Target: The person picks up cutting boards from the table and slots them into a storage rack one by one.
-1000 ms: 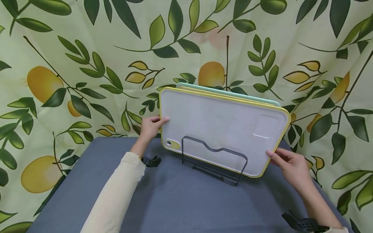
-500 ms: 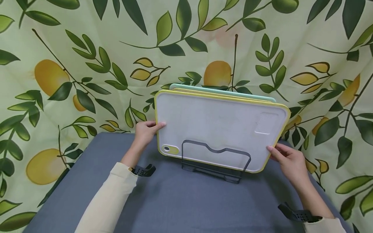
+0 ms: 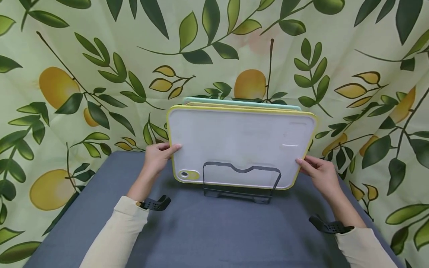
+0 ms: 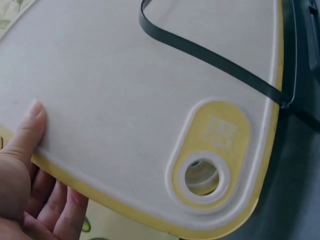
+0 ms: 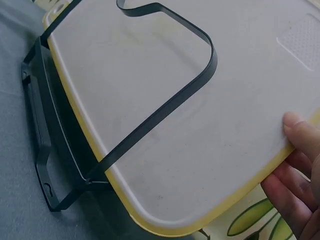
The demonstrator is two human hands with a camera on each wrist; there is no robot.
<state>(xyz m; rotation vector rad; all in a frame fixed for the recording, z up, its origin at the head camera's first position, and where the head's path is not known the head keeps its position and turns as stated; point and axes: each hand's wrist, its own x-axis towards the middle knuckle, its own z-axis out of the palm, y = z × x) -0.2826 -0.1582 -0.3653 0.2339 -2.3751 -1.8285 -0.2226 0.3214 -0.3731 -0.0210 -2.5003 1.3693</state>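
Observation:
A white cutting board (image 3: 234,141) with a yellow rim stands in a dark metal rack (image 3: 242,169), leaning back slightly. Its rounded corner with a hanging hole (image 4: 201,176) shows in the left wrist view. My left hand (image 3: 156,160) pinches the board's left edge, thumb on the front face, fingers behind. On the opposite edge my right hand (image 3: 320,175) holds it the same way. Behind it, the top edges of a yellowish board (image 3: 214,105) and a mint-green board (image 3: 241,102) peek out. Whether my fingers also grip those rear boards cannot be told.
The rack stands on a table with a grey-blue cloth (image 3: 214,230). A curtain (image 3: 117,44) printed with leaves and fruit hangs right behind the table and along its sides. Black straps (image 3: 155,203) sit on both wrists.
Boards and rack have shifted left and turned together, so the tilted board now sits nearly level and faces me more squarely. Both hands moved along with it, keeping their hold.

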